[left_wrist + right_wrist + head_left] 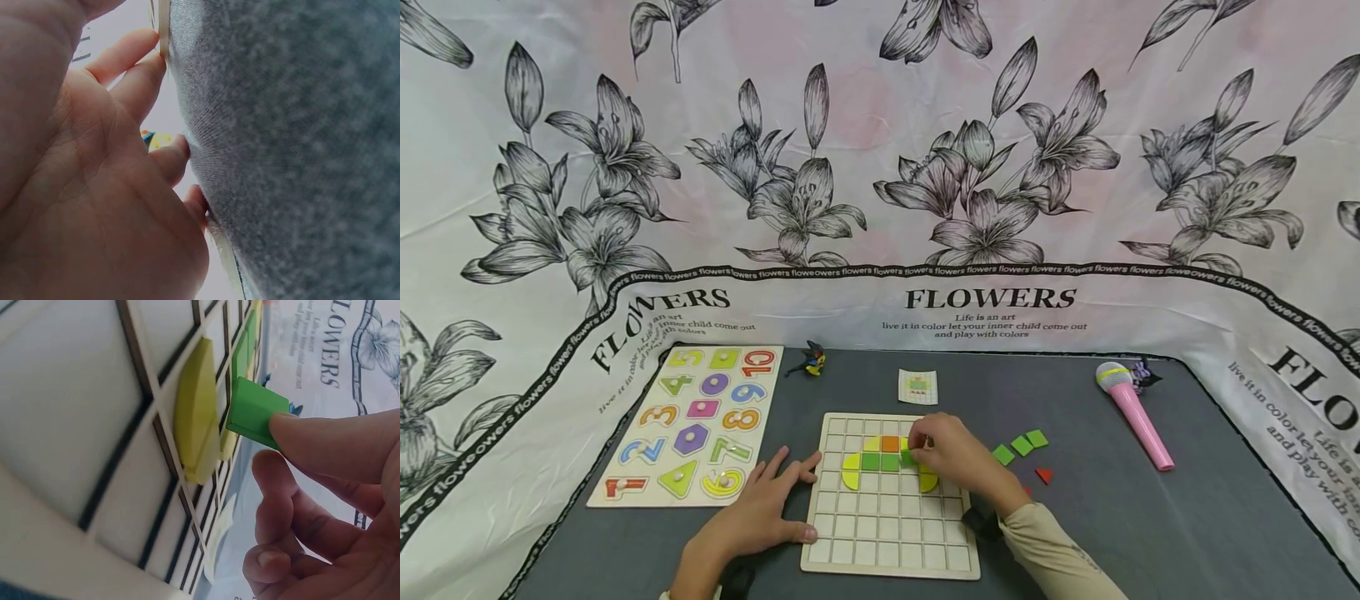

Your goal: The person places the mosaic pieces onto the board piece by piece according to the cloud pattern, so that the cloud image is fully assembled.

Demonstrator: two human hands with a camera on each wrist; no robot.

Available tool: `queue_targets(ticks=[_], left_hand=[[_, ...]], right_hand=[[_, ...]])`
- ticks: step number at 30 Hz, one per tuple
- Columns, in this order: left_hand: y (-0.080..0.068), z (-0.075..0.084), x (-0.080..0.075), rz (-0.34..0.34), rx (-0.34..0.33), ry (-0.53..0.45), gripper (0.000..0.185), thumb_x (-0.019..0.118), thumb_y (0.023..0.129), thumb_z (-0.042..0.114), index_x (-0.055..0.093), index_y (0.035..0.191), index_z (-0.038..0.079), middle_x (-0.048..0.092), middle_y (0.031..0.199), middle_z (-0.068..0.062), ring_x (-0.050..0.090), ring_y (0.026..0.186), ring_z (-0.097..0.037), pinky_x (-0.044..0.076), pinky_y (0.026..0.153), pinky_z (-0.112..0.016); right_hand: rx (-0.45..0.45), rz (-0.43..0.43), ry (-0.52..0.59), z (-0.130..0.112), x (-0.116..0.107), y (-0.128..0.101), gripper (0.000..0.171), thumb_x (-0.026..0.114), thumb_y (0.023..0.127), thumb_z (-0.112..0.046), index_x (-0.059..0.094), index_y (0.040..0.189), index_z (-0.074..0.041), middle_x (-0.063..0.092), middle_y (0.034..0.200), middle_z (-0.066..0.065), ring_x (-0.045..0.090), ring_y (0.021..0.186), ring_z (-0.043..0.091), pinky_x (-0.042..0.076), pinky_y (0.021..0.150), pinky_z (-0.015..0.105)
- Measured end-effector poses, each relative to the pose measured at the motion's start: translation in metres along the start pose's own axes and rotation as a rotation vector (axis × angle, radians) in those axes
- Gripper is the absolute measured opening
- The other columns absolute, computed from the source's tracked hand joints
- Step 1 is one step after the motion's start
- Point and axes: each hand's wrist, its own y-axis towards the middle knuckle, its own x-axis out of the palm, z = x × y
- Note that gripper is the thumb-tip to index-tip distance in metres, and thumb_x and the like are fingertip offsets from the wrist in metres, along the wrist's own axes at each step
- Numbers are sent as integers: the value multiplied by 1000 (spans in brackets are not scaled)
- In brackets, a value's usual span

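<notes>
Head view: right hand (958, 460) over wooden grid board (887, 533), pinching green square tile (908, 457) at end of green row; left hand (760, 508) flat, fingers spread, steadying board's left edge on grey felt-like cloth (1150, 533). Left wrist view: fingertips (178, 147) pressed to cloth (palm relaxed). Right wrist view: smooth tile (253, 412) gripped between thumb and finger, tilted beside yellow curved piece (194, 415).

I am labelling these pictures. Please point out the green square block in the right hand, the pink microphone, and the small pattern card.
green square block (251, 411), right wrist view, on its flat green face.
pink microphone (1138, 421), head view, on its pink handle.
small pattern card (917, 387), head view, on its middle.
</notes>
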Motion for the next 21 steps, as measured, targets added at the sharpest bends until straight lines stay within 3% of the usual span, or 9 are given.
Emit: queue_targets(ticks=[10,21], left_hand=[[-5,16,-6,6,1,5,99,90,79,58,49,159,17,57,151,-6,10,158,-56,-1,122,-76],[1,-2,0,3,8,8,106,87,77,65,44,164,21,59,147,2,7,159,-54,-2,122,-76]], right_hand=[[-18,-2,-85,3,9,2,18,82,91,0,72,84,-14,60,84,-8,55,85,17,50,78,40],[-79,-3,-169,3,12,1,22,78,92,6,70,82,-13,58,81,-6,46,78,15,47,71,34]])
